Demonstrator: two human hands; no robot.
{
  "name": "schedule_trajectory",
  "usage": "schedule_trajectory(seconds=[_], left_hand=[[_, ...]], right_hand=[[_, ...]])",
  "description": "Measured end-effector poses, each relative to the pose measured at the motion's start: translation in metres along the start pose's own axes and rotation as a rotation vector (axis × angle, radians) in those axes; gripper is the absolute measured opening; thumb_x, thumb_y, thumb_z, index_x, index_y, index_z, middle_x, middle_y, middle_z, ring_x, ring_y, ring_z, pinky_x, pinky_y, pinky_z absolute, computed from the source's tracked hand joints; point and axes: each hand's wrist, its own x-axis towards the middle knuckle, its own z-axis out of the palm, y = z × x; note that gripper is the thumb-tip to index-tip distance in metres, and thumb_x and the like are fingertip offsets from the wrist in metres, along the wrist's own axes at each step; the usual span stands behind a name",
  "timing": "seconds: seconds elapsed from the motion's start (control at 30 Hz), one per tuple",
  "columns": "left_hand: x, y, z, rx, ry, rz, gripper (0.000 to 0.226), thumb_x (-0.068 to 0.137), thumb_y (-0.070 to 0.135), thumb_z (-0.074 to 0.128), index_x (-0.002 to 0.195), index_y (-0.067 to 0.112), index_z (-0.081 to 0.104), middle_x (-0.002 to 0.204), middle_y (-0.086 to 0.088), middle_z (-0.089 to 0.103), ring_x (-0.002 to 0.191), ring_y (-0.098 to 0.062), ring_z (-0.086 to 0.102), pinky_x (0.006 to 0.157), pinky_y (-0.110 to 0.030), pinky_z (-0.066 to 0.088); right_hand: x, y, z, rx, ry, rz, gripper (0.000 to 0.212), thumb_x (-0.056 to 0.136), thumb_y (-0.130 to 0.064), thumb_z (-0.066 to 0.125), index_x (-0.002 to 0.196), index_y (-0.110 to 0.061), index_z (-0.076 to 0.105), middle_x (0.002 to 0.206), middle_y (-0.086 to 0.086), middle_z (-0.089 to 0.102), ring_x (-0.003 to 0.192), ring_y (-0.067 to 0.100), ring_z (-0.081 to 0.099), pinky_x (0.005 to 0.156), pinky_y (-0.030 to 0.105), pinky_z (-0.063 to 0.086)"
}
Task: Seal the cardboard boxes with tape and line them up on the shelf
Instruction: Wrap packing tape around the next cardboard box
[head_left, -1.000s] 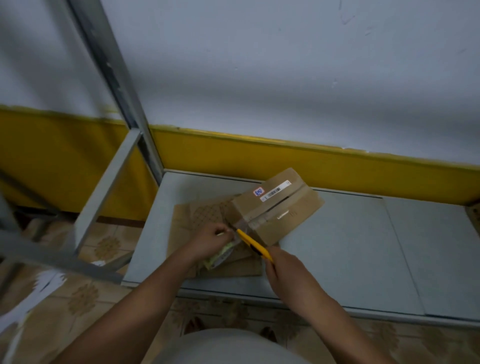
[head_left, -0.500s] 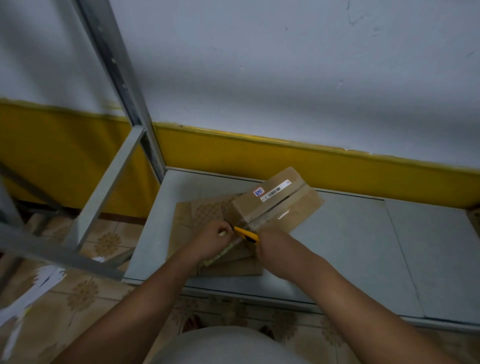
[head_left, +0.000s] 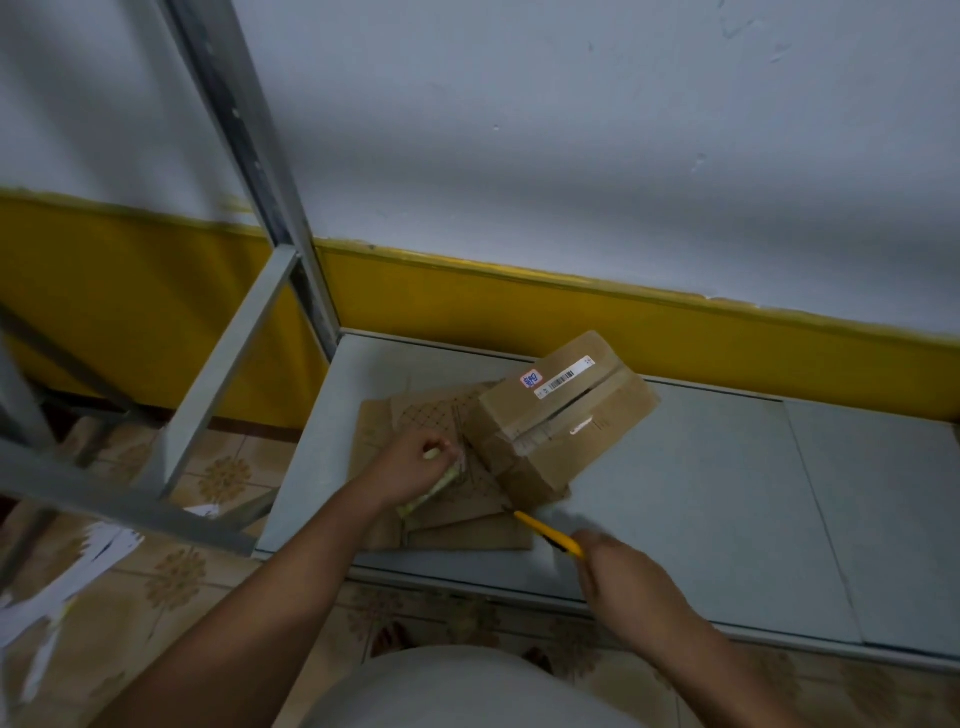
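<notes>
The cardboard box (head_left: 566, 415) sits on the grey shelf (head_left: 727, 493), turned at an angle, with its left end resting on a pile of flattened cardboard (head_left: 457, 530). Neither of your hands holds it. A barcode label (head_left: 563, 376) lies on its top, and a strip of tape (head_left: 524, 439) runs along the seam between the flaps.

Your left hand (head_left: 415, 467) is just to the left of the box, over the flattened cardboard. Its fingers are curled round a pale roll (head_left: 431, 491), probably tape seen edge-on, though it is too blurred to be sure. The knuckles come close to the box's near left side; you cannot tell whether they touch it.

Your right hand (head_left: 628, 582) is nearer to you, to the right of the box and clear of it, above the front edge of the shelf. It is blurred, but its fingers are closed round the handle of a yellow knife (head_left: 550, 540). The knife points up and left, and its tip ends just below the box's nearest corner; whether it touches is unclear.

A metal post (head_left: 244, 140) of the shelf frame rises at the left. White paper scraps (head_left: 78, 561) lie on the tiled floor (head_left: 171, 577) below it.
</notes>
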Motion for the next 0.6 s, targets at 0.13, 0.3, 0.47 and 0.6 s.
schedule_trajectory(seconds=[0.13,0.3,0.47,0.6], left_hand=[[-0.003,-0.002,-0.013,0.206,0.069,0.060,0.004,0.099,0.044,0.067,0.100,0.042,0.071,0.115,0.021,0.061,0.105,-0.004,0.058,0.081,-0.029,0.045],[0.005,-0.025,-0.016,0.595,0.175,0.220,0.018,0.095,0.048,0.072,0.110,0.037,0.074,0.117,0.013,0.056,0.090,-0.013,0.061,0.066,-0.031,0.051],[0.013,-0.057,0.004,0.693,0.165,0.338,0.016,0.089,0.036,0.078,0.103,0.027,0.079,0.105,0.005,0.052,0.084,-0.023,0.059,0.058,-0.037,0.054],[0.013,-0.072,0.016,0.751,0.134,0.365,0.021,0.092,0.034,0.077,0.112,0.028,0.079,0.107,0.002,0.050,0.074,-0.021,0.059,0.051,-0.034,0.051]], right_hand=[[0.009,0.059,0.037,0.036,0.102,0.003,0.044,0.096,-0.021,0.054,0.135,-0.041,0.053,0.095,-0.008,0.047,0.078,0.022,0.056,0.065,0.035,0.040],[0.023,0.126,0.062,0.032,0.265,0.066,0.057,0.070,-0.015,0.069,0.124,-0.033,0.064,0.091,-0.003,0.051,0.081,0.031,0.057,0.065,0.034,0.034],[0.038,0.152,0.064,0.101,0.282,0.284,0.063,0.065,-0.002,0.077,0.120,-0.033,0.069,0.106,0.004,0.058,0.098,0.038,0.057,0.077,0.044,0.043],[0.043,0.152,0.060,0.162,0.229,0.329,0.062,0.073,-0.009,0.074,0.131,-0.029,0.066,0.122,0.006,0.055,0.114,0.036,0.051,0.089,0.045,0.042]])
